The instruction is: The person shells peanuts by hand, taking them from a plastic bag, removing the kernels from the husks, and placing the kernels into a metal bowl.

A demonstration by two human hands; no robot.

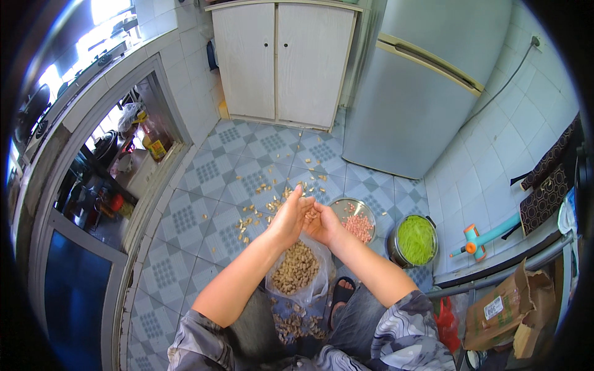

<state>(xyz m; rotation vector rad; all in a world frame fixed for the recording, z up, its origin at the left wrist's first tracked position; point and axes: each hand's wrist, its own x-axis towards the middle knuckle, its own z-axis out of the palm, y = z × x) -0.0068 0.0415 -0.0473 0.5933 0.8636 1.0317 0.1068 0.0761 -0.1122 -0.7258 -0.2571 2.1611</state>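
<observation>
My left hand [288, 217] and my right hand [324, 225] meet in a cup above the floor. Between them, against the right palm, lie several shelled peanut kernels [311, 214]. The left thumb points up, and some of its fingers are hidden. Below my wrists, a clear plastic bag [323, 273] stands open, filled with unshelled peanuts [294, 269]. Beyond my right forearm is a round metal plate [341, 205] with pink peanut kernels [357, 227] heaped on it. Broken peanut shells [294, 324] lie between my legs.
Shell pieces [274, 204] are strewn over the tiled floor [185, 222] ahead. At right stands a metal pot [393, 248] of green shreds [416, 239]. A refrigerator [403, 111] and white cabinet [283, 65] stand ahead; a torn cardboard box [501, 310] sits on a rack at right.
</observation>
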